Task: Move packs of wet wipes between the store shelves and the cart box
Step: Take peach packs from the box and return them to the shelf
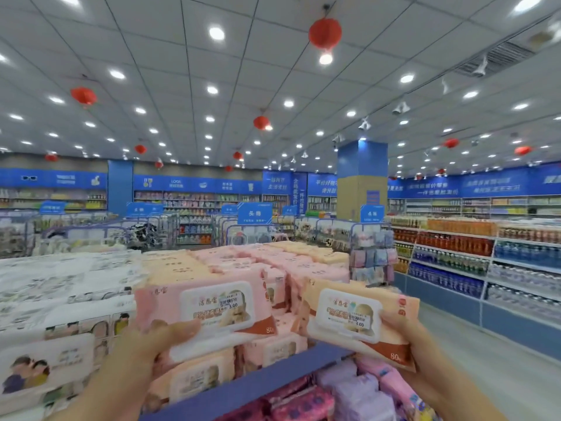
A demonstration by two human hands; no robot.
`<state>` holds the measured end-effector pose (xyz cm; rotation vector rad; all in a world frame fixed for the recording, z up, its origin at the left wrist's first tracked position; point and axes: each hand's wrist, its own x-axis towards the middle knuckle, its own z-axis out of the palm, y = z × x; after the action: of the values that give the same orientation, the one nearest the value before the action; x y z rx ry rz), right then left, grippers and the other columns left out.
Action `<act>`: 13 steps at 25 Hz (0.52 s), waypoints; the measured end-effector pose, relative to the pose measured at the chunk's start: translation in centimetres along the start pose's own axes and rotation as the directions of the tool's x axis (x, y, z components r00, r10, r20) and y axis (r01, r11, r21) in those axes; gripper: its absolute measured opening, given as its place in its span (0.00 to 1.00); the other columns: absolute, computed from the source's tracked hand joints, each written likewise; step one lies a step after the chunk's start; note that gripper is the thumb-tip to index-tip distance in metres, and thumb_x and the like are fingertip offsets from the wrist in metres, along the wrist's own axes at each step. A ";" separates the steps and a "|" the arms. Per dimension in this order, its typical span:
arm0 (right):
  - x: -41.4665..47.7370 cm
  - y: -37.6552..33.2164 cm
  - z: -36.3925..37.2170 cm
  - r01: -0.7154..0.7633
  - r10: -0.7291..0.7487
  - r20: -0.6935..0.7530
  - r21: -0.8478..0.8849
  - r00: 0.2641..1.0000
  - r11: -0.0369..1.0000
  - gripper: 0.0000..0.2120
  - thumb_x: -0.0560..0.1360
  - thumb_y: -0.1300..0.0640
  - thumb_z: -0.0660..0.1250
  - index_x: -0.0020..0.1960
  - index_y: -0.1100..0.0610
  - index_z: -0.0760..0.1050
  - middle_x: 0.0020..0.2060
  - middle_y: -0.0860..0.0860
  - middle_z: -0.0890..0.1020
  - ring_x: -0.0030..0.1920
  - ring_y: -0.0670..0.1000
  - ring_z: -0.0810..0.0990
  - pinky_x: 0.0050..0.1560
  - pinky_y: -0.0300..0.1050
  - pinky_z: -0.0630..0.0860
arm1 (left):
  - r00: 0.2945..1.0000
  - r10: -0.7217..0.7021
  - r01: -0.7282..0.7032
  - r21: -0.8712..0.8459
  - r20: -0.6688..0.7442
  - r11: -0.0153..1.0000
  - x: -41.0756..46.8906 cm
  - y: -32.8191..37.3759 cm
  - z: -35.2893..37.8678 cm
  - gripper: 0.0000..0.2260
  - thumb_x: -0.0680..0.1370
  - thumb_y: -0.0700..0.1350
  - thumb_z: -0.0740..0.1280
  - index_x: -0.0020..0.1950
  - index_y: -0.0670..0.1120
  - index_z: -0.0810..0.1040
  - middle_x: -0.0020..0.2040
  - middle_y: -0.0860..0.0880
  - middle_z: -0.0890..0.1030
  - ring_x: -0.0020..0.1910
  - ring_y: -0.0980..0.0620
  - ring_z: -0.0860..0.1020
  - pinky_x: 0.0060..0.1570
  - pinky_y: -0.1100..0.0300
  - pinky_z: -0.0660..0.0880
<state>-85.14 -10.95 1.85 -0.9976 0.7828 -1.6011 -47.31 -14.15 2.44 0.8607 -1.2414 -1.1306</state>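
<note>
Your left hand (170,337) reaches forward and up from the lower left, forearm angled toward the shelf. Its thumb lies flat across the near left corner of the pink pack (209,309), just beside the white flip lid. The other fingers curl out of sight beneath the pack, so you have it pinched between thumb and fingers. The pink pack sits level, lid up, over the stacked packs (243,265) on the top shelf. Whether it rests on them or is lifted clear cannot be told.

Your right hand (425,347) comes in from the lower right, wrist bent inward. Its thumb presses on the right end of the peach pack (355,322), touching the edge of its lid, and the fingers wrap underneath, mostly hidden. That pack tilts down toward its right end. You hold it in the air just past the blue shelf edge (273,373), above the purple packs (352,387) on the lower shelf.

The two packs are near each other but apart. White packs (45,358) fill the shelf to your left.
</note>
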 end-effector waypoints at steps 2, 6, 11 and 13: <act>2.4 -1.0 -2.3 -0.009 0.010 -0.025 0.010 1.000 1.000 0.35 0.60 0.56 0.79 0.66 0.63 0.77 0.54 0.66 0.84 0.47 0.63 0.87 0.38 0.54 0.85 | 0.998 0.036 -0.037 -0.018 -0.054 0.999 2.5 -0.3 3.6 0.31 0.47 0.49 0.85 0.41 0.37 0.76 0.26 0.48 0.62 0.24 0.51 0.62 0.38 0.53 0.64; 8.3 -4.4 -6.2 0.057 -0.061 -0.012 -0.215 0.998 0.975 0.55 0.43 0.62 0.75 0.71 0.69 0.68 0.25 0.40 0.83 0.25 0.37 0.81 0.24 0.29 0.74 | 0.988 0.089 -0.077 0.092 -0.128 0.993 6.8 -1.8 10.7 0.27 0.51 0.46 0.85 0.35 0.43 0.68 0.23 0.51 0.64 0.21 0.54 0.63 0.32 0.56 0.61; 16.7 -5.3 -14.4 0.006 -0.005 0.005 -0.018 1.000 1.000 0.54 0.43 0.46 0.87 0.65 0.64 0.78 0.42 0.61 0.87 0.37 0.49 0.88 0.30 0.38 0.81 | 0.962 0.185 -0.095 0.387 -0.201 0.917 10.8 -5.2 16.0 0.36 0.62 0.50 0.85 0.67 0.50 0.74 0.44 0.56 0.82 0.41 0.55 0.81 0.45 0.56 0.76; 18.9 -4.7 -17.5 -0.044 0.042 0.047 0.059 0.998 0.997 0.25 0.65 0.54 0.74 0.62 0.55 0.83 0.55 0.62 0.85 0.49 0.60 0.87 0.37 0.52 0.85 | 0.945 0.181 -0.023 0.497 -0.271 0.867 11.2 -5.8 16.8 0.44 0.63 0.56 0.84 0.73 0.58 0.65 0.58 0.61 0.78 0.55 0.57 0.80 0.53 0.60 0.75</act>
<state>-104.89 -28.12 2.37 -0.9647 0.7160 -1.5507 -65.24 -25.03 2.55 1.2814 -1.3063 -0.5599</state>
